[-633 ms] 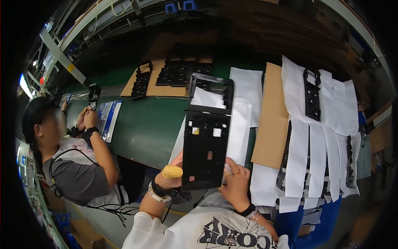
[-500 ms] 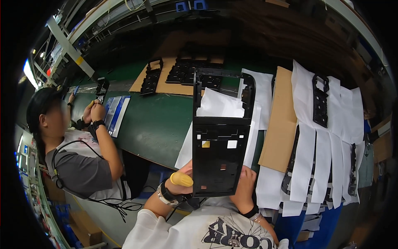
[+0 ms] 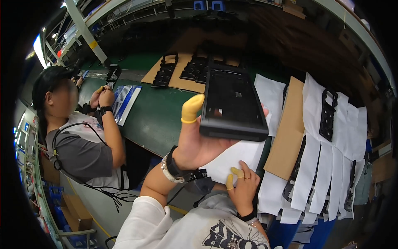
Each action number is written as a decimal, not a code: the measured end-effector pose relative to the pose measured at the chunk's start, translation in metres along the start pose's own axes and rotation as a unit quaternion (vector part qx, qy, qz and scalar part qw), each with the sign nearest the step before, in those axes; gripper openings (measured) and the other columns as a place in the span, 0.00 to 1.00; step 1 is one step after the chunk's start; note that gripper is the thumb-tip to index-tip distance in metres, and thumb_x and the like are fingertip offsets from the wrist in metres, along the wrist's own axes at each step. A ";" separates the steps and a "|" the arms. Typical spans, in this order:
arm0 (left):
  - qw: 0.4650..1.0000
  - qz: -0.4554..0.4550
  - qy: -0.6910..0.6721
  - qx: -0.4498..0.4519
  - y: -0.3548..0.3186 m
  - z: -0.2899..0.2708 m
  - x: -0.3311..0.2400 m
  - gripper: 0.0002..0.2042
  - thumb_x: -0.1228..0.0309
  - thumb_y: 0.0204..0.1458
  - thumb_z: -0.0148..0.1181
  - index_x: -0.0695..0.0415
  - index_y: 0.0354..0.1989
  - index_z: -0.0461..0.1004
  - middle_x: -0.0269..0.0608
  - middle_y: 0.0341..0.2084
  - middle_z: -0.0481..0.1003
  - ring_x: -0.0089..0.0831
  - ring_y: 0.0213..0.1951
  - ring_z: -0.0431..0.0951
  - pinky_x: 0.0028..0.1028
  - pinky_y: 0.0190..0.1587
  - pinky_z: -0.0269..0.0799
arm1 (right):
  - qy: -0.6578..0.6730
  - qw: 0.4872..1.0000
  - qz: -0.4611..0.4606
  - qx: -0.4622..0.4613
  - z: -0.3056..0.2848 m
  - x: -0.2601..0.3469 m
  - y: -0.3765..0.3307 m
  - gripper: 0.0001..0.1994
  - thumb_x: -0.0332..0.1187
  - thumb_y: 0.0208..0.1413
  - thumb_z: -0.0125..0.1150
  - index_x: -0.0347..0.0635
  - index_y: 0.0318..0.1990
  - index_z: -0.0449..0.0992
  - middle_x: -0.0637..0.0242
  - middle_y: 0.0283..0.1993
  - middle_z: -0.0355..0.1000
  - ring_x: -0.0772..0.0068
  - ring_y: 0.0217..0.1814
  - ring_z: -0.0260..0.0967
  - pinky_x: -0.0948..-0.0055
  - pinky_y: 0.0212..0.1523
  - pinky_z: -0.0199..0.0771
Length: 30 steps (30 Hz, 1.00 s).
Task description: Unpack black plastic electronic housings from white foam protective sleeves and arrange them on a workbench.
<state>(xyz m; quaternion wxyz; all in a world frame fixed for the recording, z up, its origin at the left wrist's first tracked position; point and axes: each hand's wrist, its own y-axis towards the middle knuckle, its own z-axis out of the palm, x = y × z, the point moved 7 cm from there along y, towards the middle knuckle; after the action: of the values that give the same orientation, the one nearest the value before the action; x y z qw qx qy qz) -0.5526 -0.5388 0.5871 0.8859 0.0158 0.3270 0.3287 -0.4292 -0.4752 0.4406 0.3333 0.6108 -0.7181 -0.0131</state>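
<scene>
A long green bench (image 3: 153,116) runs across the view, with a co-worker (image 3: 78,141) seated at its left end, both hands at a small part by a blue-and-white tray (image 3: 124,101). On the right, white sheets (image 3: 327,166) hang overlapping off the bench edge, black frames (image 3: 327,118) lying on and between them, beside a brown cardboard (image 3: 288,133). Farther back, more cardboard (image 3: 182,72) carries rows of black frames. Held up over the bench, nearly flat and tilted slightly toward the camera, is a black tray (image 3: 232,106), rectangular, with a raised rim and a recessed inside. The left hand (image 3: 199,141) grips it from below at its near left corner, palm under the tray, the thumb in a yellow finger cot (image 3: 192,108) standing up beside the left edge; a watch (image 3: 174,170) sits on that wrist. Under the tray lies a white sheet (image 3: 232,159). The right hand (image 3: 242,189) is lower, near the body, fingers loosely curled with yellow cots on two fingertips, which touch the sheet's near edge; whether it pinches the sheet I cannot tell.
</scene>
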 end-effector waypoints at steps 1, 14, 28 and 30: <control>0.999 0.002 -0.036 0.005 0.006 0.003 -0.006 0.39 0.45 0.57 0.43 0.64 0.66 0.44 0.65 0.63 0.47 0.52 0.66 0.49 0.40 0.65 0.56 | -0.004 1.000 0.007 0.004 0.001 -0.001 -0.001 0.13 0.36 0.49 0.58 0.43 0.42 0.75 0.62 0.57 0.65 0.60 0.50 0.63 0.62 0.52 0.55; 0.995 -0.008 -0.082 -0.047 0.013 -0.028 -0.003 0.31 0.55 0.59 0.47 0.58 0.66 0.50 0.56 0.60 0.58 0.47 0.65 0.54 0.39 0.61 0.63 | -0.012 1.000 0.016 0.008 0.000 -0.002 0.000 0.12 0.36 0.49 0.59 0.43 0.41 0.75 0.62 0.56 0.66 0.60 0.50 0.63 0.61 0.52 0.56; 0.620 -0.079 0.780 -0.008 0.044 -0.190 -0.106 0.31 0.77 0.36 0.60 0.51 0.57 0.68 0.39 0.50 0.66 0.29 0.45 0.71 0.24 0.45 0.71 | -0.018 1.000 0.004 0.004 0.006 -0.003 -0.005 0.13 0.39 0.50 0.58 0.43 0.40 0.77 0.64 0.57 0.65 0.64 0.50 0.62 0.61 0.53 0.56; 0.632 -0.130 0.760 0.077 0.046 -0.202 -0.089 0.34 0.76 0.31 0.62 0.51 0.56 0.69 0.42 0.57 0.61 0.37 0.61 0.59 0.30 0.65 0.50 | -0.021 1.000 0.004 0.002 0.005 -0.003 -0.005 0.13 0.39 0.50 0.58 0.43 0.40 0.77 0.65 0.57 0.65 0.64 0.50 0.62 0.61 0.53 0.56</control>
<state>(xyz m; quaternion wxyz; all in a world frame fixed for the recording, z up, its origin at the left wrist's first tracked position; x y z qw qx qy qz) -0.7486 -0.5930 0.4900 0.3525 -0.2145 0.9075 0.0789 -0.4273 -0.4760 0.4332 0.3173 0.6079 -0.7275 -0.0229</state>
